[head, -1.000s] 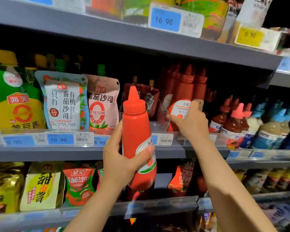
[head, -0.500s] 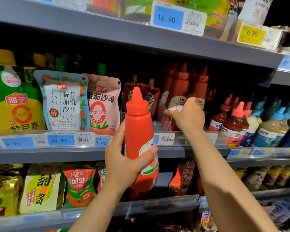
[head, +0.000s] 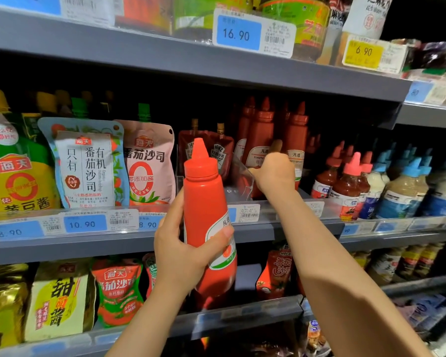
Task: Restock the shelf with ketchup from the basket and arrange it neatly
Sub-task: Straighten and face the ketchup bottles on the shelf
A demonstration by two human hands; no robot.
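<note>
Right hand (head: 274,173) has pushed deeper into the shelf (head: 255,230), grip on a shelved ketchup bottle (head: 259,140), fingers mostly hidden. Nearer, left hand (head: 188,251) grips ketchup bottle (head: 206,210) upright before the shelf edge.

We're in a shop aisle, probably a supermarket: grey metal shelves (head: 196,70) run in tiers, packed with sauce pouches (head: 85,163) and rows of squeeze bottles (head: 350,184). Price tags (head: 238,33) reading 16.90, 10.90 and 6.90 line the shelf edges, each beside a barcode.
</note>
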